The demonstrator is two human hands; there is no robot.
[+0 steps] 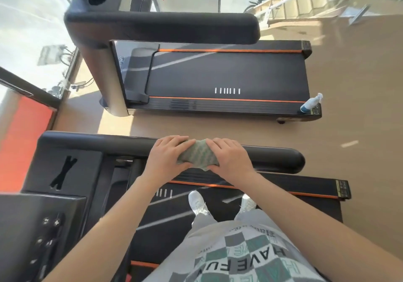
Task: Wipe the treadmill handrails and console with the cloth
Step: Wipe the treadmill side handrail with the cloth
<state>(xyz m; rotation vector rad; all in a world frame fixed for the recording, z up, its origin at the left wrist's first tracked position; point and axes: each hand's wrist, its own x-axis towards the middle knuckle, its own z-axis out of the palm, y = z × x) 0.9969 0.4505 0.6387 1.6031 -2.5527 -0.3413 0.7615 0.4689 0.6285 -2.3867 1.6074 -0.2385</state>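
Tan flooring surrounds the near treadmill, whose rounded black handrail (pixel 272 157) carries a green patterned cloth (pixel 197 154). Left hand (pixel 168 157) and right hand (pixel 231 158) press flat on its ends, fingers together, curled over the rail.

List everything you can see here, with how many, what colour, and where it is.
cloth: one, green patterned, draped over the near handrail
handrail: one, black, near treadmill, under both hands
console: one, black with buttons, lower left
neighbouring treadmill: one, black with orange stripes, across the gap
spray bottle: one, white and blue, on that treadmill's rear corner
shoes: two, white, on the near belt
left hand: pressing the cloth
right hand: pressing the cloth
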